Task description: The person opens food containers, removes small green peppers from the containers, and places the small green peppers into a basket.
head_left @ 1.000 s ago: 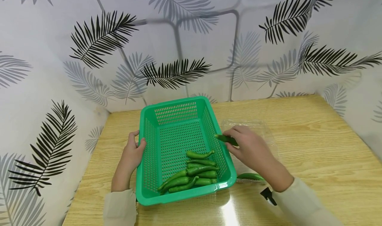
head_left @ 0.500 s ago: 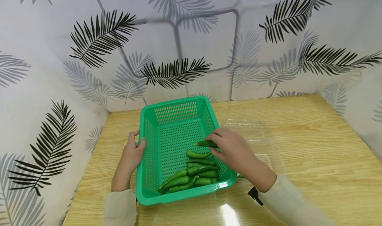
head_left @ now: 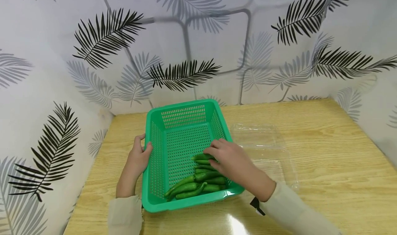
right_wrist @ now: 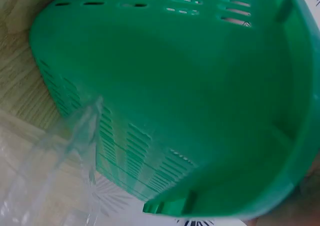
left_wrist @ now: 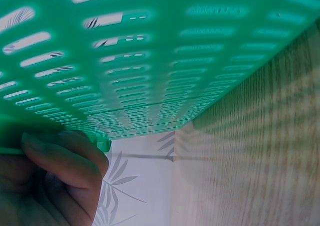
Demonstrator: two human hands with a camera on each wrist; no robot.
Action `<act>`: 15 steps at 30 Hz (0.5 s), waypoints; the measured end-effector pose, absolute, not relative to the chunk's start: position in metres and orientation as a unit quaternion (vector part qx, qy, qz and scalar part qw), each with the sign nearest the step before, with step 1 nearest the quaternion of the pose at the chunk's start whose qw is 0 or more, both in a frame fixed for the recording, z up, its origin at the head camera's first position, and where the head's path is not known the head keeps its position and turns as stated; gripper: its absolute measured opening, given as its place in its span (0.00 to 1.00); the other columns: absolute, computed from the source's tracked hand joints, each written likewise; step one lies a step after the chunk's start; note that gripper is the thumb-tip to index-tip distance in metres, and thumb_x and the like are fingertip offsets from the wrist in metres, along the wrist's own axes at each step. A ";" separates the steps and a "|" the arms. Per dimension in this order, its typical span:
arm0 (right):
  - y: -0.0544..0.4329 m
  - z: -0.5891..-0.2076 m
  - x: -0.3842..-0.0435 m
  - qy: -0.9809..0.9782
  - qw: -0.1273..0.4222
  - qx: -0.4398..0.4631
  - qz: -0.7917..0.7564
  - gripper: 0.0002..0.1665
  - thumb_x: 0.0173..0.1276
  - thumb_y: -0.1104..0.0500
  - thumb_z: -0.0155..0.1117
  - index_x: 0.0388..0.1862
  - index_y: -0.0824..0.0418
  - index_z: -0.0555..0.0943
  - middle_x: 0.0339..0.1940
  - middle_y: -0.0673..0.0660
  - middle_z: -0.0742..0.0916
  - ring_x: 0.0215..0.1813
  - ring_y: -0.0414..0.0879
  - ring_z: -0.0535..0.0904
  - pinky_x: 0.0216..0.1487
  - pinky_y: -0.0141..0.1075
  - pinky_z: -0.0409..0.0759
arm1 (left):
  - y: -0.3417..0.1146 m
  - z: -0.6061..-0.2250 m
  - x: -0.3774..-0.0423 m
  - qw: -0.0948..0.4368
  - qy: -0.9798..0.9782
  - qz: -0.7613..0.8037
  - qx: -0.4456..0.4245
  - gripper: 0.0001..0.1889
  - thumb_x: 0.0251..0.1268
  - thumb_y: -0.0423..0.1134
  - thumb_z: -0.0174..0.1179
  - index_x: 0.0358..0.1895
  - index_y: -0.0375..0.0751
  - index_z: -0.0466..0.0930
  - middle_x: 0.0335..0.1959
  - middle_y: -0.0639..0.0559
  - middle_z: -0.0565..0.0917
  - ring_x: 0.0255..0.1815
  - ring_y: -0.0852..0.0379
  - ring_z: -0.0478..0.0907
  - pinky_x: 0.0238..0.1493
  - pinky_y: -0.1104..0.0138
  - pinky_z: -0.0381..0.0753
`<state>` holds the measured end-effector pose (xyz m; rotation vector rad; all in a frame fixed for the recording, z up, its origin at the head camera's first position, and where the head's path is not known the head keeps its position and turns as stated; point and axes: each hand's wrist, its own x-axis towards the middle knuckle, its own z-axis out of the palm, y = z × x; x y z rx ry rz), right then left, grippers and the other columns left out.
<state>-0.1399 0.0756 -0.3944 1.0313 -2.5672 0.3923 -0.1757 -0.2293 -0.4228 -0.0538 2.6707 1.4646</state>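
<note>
A green plastic basket (head_left: 189, 138) with slotted walls stands on the table. My left hand (head_left: 140, 156) grips its left rim; in the left wrist view the curled fingers (left_wrist: 65, 161) show under that rim. Inside the basket, my right hand (head_left: 231, 162) pinches a green chili pepper (head_left: 201, 156), low beside the other peppers, and covers part of it. Several more green chili peppers (head_left: 190, 190) lie piled in the near right part of the basket. In the right wrist view the basket's outer wall (right_wrist: 165, 75) hides most of the right hand.
A clear plastic clamshell box (head_left: 263, 138) lies open on the table, right beside the basket; its edge rises by the basket wall in the right wrist view. The wooden table (head_left: 325, 152) meets leaf-patterned walls (head_left: 198, 38) at the back and sides.
My right hand has carried the pepper leftward over the basket's right rim and down beside the pile. The left hand has stayed on the rim.
</note>
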 end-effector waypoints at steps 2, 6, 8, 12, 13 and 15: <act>0.074 -0.396 -0.140 -0.905 0.170 0.365 0.135 0.15 0.54 0.59 0.72 0.42 0.55 0.83 0.36 0.49 0.81 0.36 0.43 0.74 0.33 0.32 0.75 | -0.229 -0.422 -0.176 0.046 0.877 0.478 -0.018 0.30 0.73 0.49 0.38 0.73 0.44 0.44 0.43 0.37 0.79 0.27 0.52 0.78 0.28 0.62 0.77; 0.070 -0.399 -0.139 -0.906 0.164 0.370 0.126 0.15 0.54 0.57 0.72 0.42 0.54 0.83 0.37 0.48 0.81 0.37 0.43 0.75 0.32 0.31 0.77 | -0.229 -0.422 -0.175 0.046 0.877 0.478 -0.019 0.30 0.73 0.49 0.38 0.73 0.44 0.44 0.43 0.37 0.79 0.26 0.52 0.78 0.28 0.62 0.77; 0.067 -0.401 -0.138 -0.906 0.161 0.372 0.124 0.15 0.54 0.56 0.72 0.42 0.54 0.83 0.36 0.48 0.81 0.38 0.43 0.76 0.32 0.31 0.77 | -0.229 -0.422 -0.175 0.047 0.876 0.479 -0.021 0.30 0.73 0.49 0.38 0.73 0.44 0.44 0.43 0.37 0.79 0.26 0.52 0.78 0.28 0.62 0.78; 0.062 -0.402 -0.137 -0.906 0.149 0.377 0.125 0.15 0.55 0.56 0.72 0.42 0.55 0.83 0.37 0.48 0.82 0.40 0.43 0.77 0.36 0.32 0.78 | -0.229 -0.422 -0.175 0.045 0.878 0.476 -0.019 0.30 0.73 0.49 0.38 0.73 0.44 0.44 0.44 0.37 0.79 0.26 0.53 0.78 0.28 0.62 0.77; 0.061 -0.402 -0.137 -0.906 0.146 0.378 0.127 0.15 0.55 0.56 0.72 0.42 0.55 0.83 0.37 0.48 0.82 0.41 0.42 0.78 0.37 0.33 0.78 | -0.229 -0.422 -0.175 0.045 0.879 0.475 -0.019 0.29 0.73 0.49 0.38 0.72 0.44 0.44 0.45 0.36 0.79 0.26 0.53 0.78 0.28 0.62 0.77; 0.060 -0.402 -0.136 -0.906 0.141 0.379 0.128 0.15 0.55 0.56 0.72 0.42 0.55 0.83 0.37 0.48 0.82 0.40 0.42 0.77 0.36 0.32 0.78 | -0.228 -0.421 -0.175 0.044 0.879 0.475 -0.017 0.29 0.73 0.49 0.38 0.72 0.44 0.44 0.44 0.37 0.79 0.26 0.53 0.78 0.28 0.62 0.77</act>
